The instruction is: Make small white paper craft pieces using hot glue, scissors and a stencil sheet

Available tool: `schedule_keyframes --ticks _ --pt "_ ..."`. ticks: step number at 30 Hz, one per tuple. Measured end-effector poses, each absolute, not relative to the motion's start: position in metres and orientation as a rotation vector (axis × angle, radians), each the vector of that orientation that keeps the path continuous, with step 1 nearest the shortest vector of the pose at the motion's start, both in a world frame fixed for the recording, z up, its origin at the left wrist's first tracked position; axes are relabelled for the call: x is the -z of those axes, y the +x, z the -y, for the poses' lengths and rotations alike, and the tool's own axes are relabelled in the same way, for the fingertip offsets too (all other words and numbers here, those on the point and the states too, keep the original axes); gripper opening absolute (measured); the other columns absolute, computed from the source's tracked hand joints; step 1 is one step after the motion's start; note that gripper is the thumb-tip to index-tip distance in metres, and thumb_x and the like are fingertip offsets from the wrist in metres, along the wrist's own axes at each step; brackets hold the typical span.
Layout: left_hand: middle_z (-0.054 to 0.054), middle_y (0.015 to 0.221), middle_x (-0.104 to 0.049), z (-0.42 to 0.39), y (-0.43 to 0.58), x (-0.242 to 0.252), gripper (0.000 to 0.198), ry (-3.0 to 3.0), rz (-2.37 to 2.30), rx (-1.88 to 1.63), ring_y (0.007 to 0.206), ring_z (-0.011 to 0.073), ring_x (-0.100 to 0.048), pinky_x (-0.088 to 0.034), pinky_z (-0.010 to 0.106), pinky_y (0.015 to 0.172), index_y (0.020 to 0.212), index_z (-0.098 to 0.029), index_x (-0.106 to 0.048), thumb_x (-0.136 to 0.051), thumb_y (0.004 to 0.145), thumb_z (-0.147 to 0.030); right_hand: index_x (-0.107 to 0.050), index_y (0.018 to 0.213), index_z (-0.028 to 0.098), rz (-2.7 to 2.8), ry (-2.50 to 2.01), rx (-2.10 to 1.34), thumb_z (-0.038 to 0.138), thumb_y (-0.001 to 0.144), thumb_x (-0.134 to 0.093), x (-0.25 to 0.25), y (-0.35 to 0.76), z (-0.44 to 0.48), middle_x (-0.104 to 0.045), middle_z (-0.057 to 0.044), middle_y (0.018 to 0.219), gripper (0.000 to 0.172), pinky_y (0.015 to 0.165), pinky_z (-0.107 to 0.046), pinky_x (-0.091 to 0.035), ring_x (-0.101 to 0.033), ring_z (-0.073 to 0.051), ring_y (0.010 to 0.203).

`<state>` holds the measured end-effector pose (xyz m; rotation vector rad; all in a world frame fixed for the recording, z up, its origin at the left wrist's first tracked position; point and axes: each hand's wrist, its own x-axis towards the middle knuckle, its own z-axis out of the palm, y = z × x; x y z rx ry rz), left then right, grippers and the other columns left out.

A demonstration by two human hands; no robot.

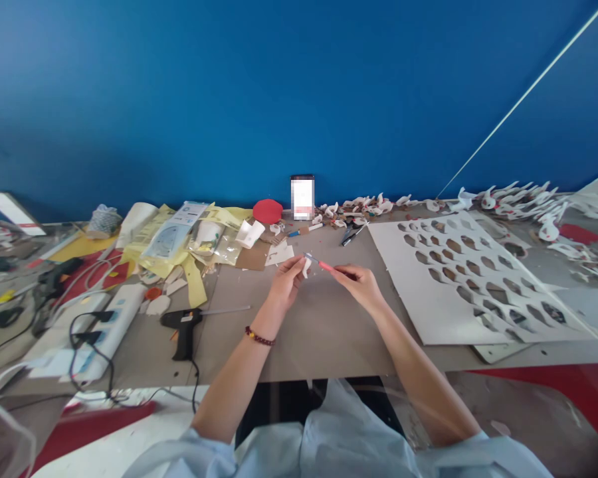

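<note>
Above the middle of the table, my left hand (288,282) pinches a small white curved cutout (306,267). My right hand (357,280) grips a slim tool with a red handle (325,265); its narrow grey-blue end reaches the white piece. The tool's exact kind is too small to make out. Both hands are close together, fingertips facing one another. Beyond them lie white paper scraps (279,253) and a dark pen-like tool (351,234). A dark bead bracelet (260,337) circles my left wrist.
A white sheet with several cutout holes (403,285) covers the right side. Bird-shaped white pieces (521,199) line the back right. A black glue gun (183,332), power strips (112,332) and cables occupy the left. A phone (302,198) stands against the blue wall.
</note>
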<state>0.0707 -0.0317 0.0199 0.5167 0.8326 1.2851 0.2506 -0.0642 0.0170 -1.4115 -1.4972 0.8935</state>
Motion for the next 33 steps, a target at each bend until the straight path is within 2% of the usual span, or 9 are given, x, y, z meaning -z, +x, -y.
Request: schedule_keyframes --ticks 13,22,26,30,33 --pt "-0.002 0.065 -0.068 0.0318 0.0669 -0.0164 0.02 0.524 -0.763 -1.269 0.057 0.0069 -0.059 -0.05 0.023 0.066 0.069 -0.016 -0.07 -0.083 0.055 -0.023 -0.074 0.082 0.017 1.546 -1.392 -0.854 0.047 0.077 -0.059 -0.0202 0.2504 0.0664 -0.061 -0.004 0.067 0.034 0.054 -0.025 -0.035 -0.051 -0.015 0.06" --pt "-0.001 0.067 -0.069 0.0357 0.0715 -0.0202 0.027 0.594 -0.815 -1.194 0.057 0.0077 -0.06 -0.05 0.021 0.061 0.071 -0.015 -0.07 -0.085 0.051 -0.026 -0.074 0.083 0.017 1.528 -1.407 -0.803 0.049 0.077 -0.057 -0.0222 0.2507 0.0659 -0.063 -0.005 0.068 0.036 0.054 -0.026 -0.036 -0.052 -0.015 0.061" --pt "0.0 0.071 -0.07 0.0377 0.074 -0.0204 0.031 0.67 -0.864 -1.209 0.062 0.0109 -0.062 -0.048 0.022 0.056 0.073 -0.016 -0.069 -0.085 0.05 -0.029 -0.073 0.084 0.016 1.427 -1.457 -0.814 0.051 0.077 -0.057 -0.0202 0.2516 0.0642 -0.064 -0.004 0.07 0.039 0.054 -0.025 -0.036 -0.053 -0.015 0.062" --pt "0.002 0.077 -0.069 0.0382 0.0722 -0.0213 0.034 0.749 -0.966 -1.277 0.07 0.0154 -0.065 -0.048 0.023 0.054 0.078 -0.016 -0.066 -0.083 0.054 -0.031 -0.072 0.088 0.014 1.348 -1.487 -0.878 0.055 0.077 -0.055 -0.0183 0.2526 0.0629 -0.06 -0.003 0.064 0.045 0.05 -0.024 -0.032 -0.048 -0.013 0.056" --pt "0.003 0.081 -0.068 0.0376 0.0708 -0.0204 0.036 0.749 -0.97 -1.278 0.076 0.0185 -0.067 -0.051 0.025 0.058 0.08 -0.016 -0.063 -0.083 0.055 -0.032 -0.072 0.086 0.014 1.362 -1.475 -0.888 0.056 0.077 -0.055 -0.0171 0.2525 0.0625 -0.059 -0.003 0.064 0.046 0.049 -0.023 -0.031 -0.047 -0.012 0.056"
